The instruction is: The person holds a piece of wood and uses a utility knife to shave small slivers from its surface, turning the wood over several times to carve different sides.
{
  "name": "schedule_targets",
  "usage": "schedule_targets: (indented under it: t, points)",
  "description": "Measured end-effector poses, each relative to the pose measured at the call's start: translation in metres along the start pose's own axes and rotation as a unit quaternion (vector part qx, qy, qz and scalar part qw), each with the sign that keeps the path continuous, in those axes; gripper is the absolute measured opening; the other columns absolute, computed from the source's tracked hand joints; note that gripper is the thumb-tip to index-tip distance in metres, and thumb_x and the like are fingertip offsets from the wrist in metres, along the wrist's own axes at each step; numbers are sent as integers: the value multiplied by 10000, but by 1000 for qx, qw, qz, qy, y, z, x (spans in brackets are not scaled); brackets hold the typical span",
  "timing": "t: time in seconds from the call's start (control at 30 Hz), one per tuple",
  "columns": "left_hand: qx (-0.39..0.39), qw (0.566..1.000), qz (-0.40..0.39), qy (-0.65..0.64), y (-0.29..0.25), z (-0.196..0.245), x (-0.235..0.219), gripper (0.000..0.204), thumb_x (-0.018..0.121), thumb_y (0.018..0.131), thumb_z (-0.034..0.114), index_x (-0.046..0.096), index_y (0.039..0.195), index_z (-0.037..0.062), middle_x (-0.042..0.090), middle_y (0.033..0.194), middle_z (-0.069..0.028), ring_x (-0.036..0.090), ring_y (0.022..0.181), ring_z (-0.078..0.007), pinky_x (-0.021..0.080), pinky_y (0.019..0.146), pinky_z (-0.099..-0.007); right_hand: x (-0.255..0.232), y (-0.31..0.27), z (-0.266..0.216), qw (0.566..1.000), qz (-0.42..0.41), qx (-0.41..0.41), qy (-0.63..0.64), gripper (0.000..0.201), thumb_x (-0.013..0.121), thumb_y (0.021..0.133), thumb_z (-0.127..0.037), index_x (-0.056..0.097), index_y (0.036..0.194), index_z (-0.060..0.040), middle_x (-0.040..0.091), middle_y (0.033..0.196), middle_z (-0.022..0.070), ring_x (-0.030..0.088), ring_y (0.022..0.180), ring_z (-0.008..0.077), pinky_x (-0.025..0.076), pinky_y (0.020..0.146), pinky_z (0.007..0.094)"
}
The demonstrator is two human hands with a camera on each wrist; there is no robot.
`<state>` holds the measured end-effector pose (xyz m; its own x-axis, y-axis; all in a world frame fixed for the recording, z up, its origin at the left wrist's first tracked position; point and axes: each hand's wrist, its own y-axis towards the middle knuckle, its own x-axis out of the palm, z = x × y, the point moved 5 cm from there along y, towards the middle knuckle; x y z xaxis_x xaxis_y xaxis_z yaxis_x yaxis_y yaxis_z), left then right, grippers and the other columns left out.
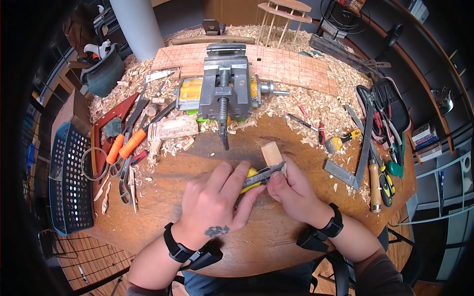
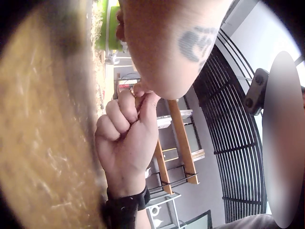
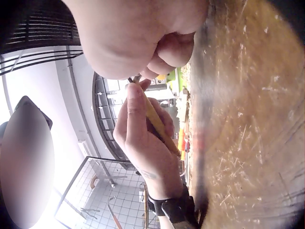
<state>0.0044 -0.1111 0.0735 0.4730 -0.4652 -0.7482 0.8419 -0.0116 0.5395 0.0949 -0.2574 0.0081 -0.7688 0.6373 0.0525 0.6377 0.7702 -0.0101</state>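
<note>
Utility knife [image 1: 260, 176], yellow-bodied, lies just right of the centre of the frame, with the left hand [image 1: 210, 197] curled round it. At its far end the right hand [image 1: 298, 195] pinches a small wooden block [image 1: 271, 153] between thumb and fingers, the block's pale end pointing toward the top of the frame. The knife's tip reaches the block beside the right thumb; whether the edge bites into the wood is hard to tell, as fingers crowd the spot. Both hands are over the workbench [image 1: 266, 246]. A metal drill-press vise [image 1: 238, 96] stands at upper centre among wood shavings [image 1: 348, 91]. Orange-handled tools [image 1: 132, 143] and a blue perforated basket [image 1: 61, 209] occupy the left, a metal square [image 1: 340, 174] and a wooden-handled chisel [image 1: 375, 190] the right.
</note>
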Motion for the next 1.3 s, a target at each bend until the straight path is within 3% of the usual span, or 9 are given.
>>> schedule_targets:
  t: [0.27,0.47,0.53,0.57,0.63,0.97,1.03,1.3]
  points:
    - [-9,999,29,15,0,3,-1,417,826,831,219,708,1137,-39,655,868,-128,663,605,-285,529,533,-365,-4,-2,2,999,18,17,-38,361,539,1114,-343,550,1285,-26,541,831,-41,486,740,32,428,657,229]
    - [-22,1000,0,1,-1,0,2,408,827,830,212,713,1155,-6,647,836,-122,661,635,-299,522,564,-377,3,-1,5,999,-10,0,33,417,482,1126,-402,525,1286,-19,575,973,1,518,868,42,449,751,231]
    - [-15,1000,-13,-9,-1,0,2,407,826,830,213,715,1153,-8,651,840,-126,661,632,-303,524,567,-380,5,1,1,999,-12,-21,28,463,455,1111,-474,465,1314,-58,474,845,-35,370,677,27,317,588,214]
    - [-16,1000,-13,-10,-1,-1,2,407,826,830,213,715,1153,-8,651,840,-126,661,632,-303,524,567,-380,5,1,0,999,-12,-20,28,463,455,1111,-474,465,1314,-58,474,845,-35,370,677,27,317,588,214]
    - [-23,1000,-13,-12,-1,-1,2,409,825,830,216,715,1153,-10,643,826,-127,657,622,-303,523,571,-384,3,1,-1,1000,-15,-22,15,410,462,1133,-392,516,1292,-18,566,992,6,523,895,59,458,777,245]
    - [-19,1000,15,14,-2,3,0,411,824,834,207,711,1161,-15,619,787,-118,648,611,-298,508,548,-380,1,-2,-4,997,35,-29,-66,325,533,1116,-345,569,1187,-30,554,808,-35,485,721,37,409,627,242]
    - [-10,999,28,32,-1,4,-1,418,816,842,228,709,1141,-45,643,839,-124,648,586,-275,524,528,-365,0,-2,-3,998,50,-9,-44,315,546,1112,-340,588,1150,-30,546,780,-38,479,699,29,400,613,236]
    - [1,1000,8,13,0,3,1,418,816,838,224,710,1146,-39,635,829,-121,650,588,-279,522,527,-364,1,-2,2,998,31,-30,-48,351,481,1132,-343,582,1213,-17,596,862,13,561,788,88,472,702,286]
